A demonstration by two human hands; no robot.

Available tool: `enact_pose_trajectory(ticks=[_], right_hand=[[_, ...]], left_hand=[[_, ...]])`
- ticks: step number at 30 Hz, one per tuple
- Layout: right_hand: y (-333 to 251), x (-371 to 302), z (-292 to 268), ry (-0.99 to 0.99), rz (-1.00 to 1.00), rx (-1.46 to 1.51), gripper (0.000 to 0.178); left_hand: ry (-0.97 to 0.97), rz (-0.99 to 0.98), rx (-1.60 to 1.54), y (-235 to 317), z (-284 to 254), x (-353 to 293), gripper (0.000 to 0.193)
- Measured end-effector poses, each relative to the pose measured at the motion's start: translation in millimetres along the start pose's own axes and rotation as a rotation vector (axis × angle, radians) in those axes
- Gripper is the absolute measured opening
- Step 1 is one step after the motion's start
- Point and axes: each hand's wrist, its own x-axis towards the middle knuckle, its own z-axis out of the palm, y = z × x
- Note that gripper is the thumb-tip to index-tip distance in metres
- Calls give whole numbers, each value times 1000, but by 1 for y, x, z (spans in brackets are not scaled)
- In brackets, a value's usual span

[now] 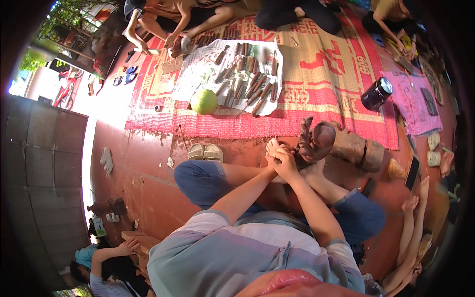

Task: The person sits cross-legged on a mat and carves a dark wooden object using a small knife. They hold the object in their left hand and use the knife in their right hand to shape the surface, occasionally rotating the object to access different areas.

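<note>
Left hand point(273, 151) and right hand point(286, 162) are pressed together, fingers closed over each other, right at the near end of a dark brown carved wood piece point(316, 141); can't tell whether either hand actually grips the wood or only touches it.

Going L to R: far left, a dark panelled wall w/ a bright sunlit strip beside it. A single sandal point(106, 159) lies on the red floor point(143, 178) there, w/ bare floor around it. A pair of pale sandals point(206, 152) sits just beside the person's left knee point(198, 180), at the frayed near edge of the red-and-tan woven mat point(326, 74). On the mat, a white sheet point(198, 79) carries many small brown sticks point(252, 84) and a green round fruit point(204, 102) at its near edge.

Mid: the hands meet above the crossed legs, just short of the mat edge. The wood piece is knobbly, glossy dark brown, upright-ish; it rests on the floor against a paler, rough log point(356, 148) to its right.

Right: a dark can point(377, 93) lies on the mat, near a pink cloth point(413, 104). A phone point(412, 173) lies on the floor, near another person's bare feet point(413, 203). Other people sit at the mat's far side.
</note>
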Motion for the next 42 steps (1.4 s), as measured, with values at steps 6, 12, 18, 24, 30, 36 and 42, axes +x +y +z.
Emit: enact_pose_trajectory(ticks=[6, 12, 18, 24, 30, 36, 42], right_hand=[[-5, -8, -9, 0, -7, -12, 21], [-1, -11, -1, 144, -117, 66, 24], [2, -5, 0, 197, -109, 24, 19], [-2, -5, -6, 142, -73, 123, 23], [-5, -17, -3, 142, -109, 101, 25], [-6, -2, -7, 166, -103, 81, 25], [-3, -5, -5, 187, -175, 53, 25]], left_hand=[[17, 1, 34, -5, -6, 3, 26], [-70, -60, 144, -7, -5, 12, 45], [-100, 128, 54, -17, -13, 14, 37], [-177, 216, 44, -15, -24, 24, 30], [-207, 303, -39, -17, -30, 18, 24], [-182, 298, 16, -20, -29, 29, 20], [-157, 360, -17, -17, -34, 20, 18]])
